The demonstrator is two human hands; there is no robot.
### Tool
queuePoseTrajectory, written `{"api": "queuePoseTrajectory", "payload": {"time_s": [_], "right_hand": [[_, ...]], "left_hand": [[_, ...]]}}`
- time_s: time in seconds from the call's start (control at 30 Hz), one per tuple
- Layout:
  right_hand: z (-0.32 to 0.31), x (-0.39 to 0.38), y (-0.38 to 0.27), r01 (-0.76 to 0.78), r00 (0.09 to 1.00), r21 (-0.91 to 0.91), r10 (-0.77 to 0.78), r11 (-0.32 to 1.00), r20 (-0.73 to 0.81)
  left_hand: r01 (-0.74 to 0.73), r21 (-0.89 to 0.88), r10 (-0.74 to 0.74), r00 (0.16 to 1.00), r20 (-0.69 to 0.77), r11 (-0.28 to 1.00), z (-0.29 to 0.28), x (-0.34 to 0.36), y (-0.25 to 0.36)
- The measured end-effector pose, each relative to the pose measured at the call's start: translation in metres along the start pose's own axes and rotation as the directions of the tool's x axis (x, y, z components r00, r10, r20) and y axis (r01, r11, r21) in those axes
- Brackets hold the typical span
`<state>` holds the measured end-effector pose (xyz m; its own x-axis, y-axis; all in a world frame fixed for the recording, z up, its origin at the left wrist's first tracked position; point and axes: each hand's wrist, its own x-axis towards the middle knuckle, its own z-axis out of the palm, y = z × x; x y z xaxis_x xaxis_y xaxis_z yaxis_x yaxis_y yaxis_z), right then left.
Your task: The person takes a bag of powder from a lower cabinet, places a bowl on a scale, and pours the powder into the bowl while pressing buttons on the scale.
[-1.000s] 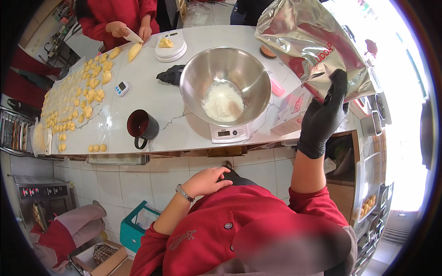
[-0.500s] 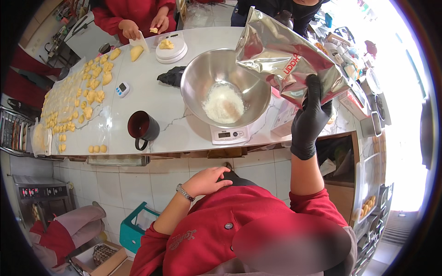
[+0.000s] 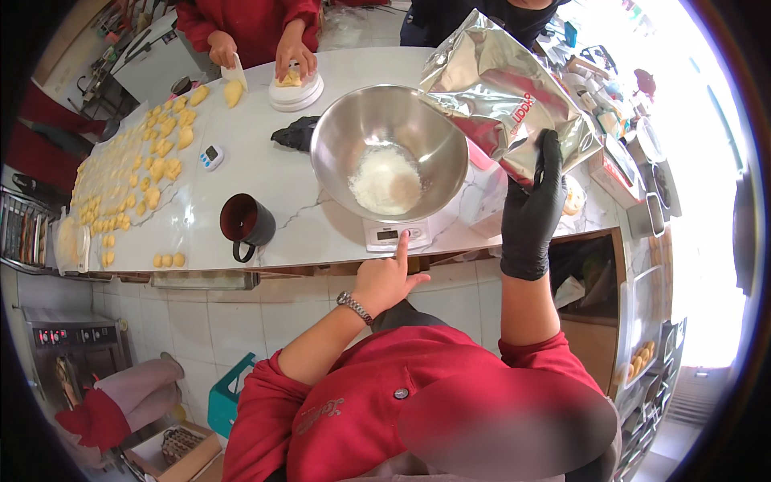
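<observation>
Your bare left hand [image 3: 383, 283] held nothing: its index finger was stretched out to the round button on the scale [image 3: 386, 235], the thumb spread to the side. Your black-gloved right hand [image 3: 532, 221] was closed on the lower end of the silver bag [image 3: 490, 88], which slanted up and away to the right of the bowl [image 3: 341, 132]. The bowl sat on the scale near the front edge of the tabletop [image 3: 309, 245], with pale powder [image 3: 385, 178] in its bottom.

One light, straight press with the fingertip suited the button best; leaning on the scale's front would have upset the reading. The bag overlapped the bowl's right rim in view, and you could not tell from here whether it touched, so holding it clear and level was the safer choice. Your wrist needed to stay below the display, leaving it readable.
</observation>
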<state>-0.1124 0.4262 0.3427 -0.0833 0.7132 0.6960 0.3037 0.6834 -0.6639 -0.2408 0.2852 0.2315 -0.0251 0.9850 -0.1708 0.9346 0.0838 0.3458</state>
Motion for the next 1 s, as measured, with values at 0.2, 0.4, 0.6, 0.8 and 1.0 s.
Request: {"api": "queuePoseTrajectory", "payload": {"time_s": [0.2,0.4,0.6,0.8,1.0], "right_hand": [[-0.007,-0.002,0.003,-0.007,1.000,-0.007,0.007,1.000,0.001],[-0.003,0.001,0.006,-0.281,0.947,0.466,0.322,0.839,-0.008],[-0.001,-0.002,0.009,-0.145,0.987,0.283,0.157,0.948,-0.020],[-0.003,0.000,0.015,-0.086,0.996,0.212,0.086,0.974,0.009],[-0.005,0.004,0.005,0.003,1.000,0.098,-0.002,0.995,-0.014]], "left_hand": [[-0.015,0.025,0.017,0.999,-0.047,1.000,0.008,0.002,-0.003],[-0.025,0.053,0.027,0.999,-0.046,0.998,0.010,0.002,-0.002],[-0.046,0.066,0.049,0.998,-0.049,0.997,0.013,0.001,-0.004],[-0.041,0.053,0.045,0.997,-0.066,0.998,0.014,0.001,-0.004],[-0.027,0.021,0.030,0.990,-0.137,0.999,0.012,0.001,-0.002]]}}
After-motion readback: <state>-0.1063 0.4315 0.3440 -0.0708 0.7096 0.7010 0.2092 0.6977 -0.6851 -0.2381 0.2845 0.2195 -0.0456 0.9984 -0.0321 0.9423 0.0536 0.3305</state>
